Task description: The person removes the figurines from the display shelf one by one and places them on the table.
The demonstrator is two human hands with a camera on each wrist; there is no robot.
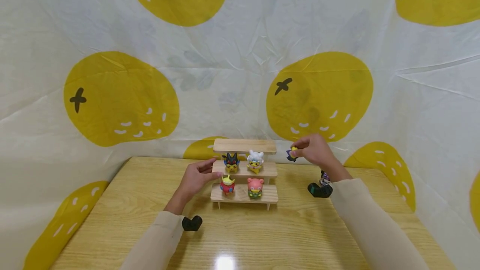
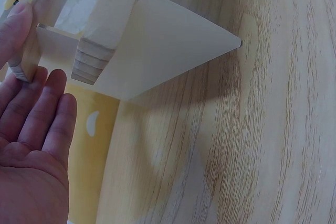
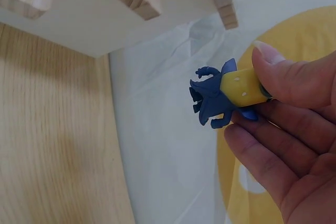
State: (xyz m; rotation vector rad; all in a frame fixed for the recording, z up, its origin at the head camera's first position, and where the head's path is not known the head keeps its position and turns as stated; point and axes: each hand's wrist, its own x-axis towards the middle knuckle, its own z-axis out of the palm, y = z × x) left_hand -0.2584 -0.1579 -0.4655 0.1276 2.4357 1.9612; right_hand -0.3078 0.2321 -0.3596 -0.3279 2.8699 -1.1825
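A three-tier wooden display stand stands on the table. My left hand grips the left end of its middle board, thumb on one side and fingers on the other. To the right of the stand's top, my right hand pinches a small yellow figurine with dark blue clothing between thumb and fingers, held in the air. On the middle board are a black-eared yellow figurine and a white-hooded yellow one. The lowest board bears a red figurine with a yellow top and a pink-and-green figurine.
Behind the wooden table hangs a white cloth with large yellow fruit prints. A small patterned thing shows beside my right wrist, partly hidden. Black wrist mounts sit at both cuffs.
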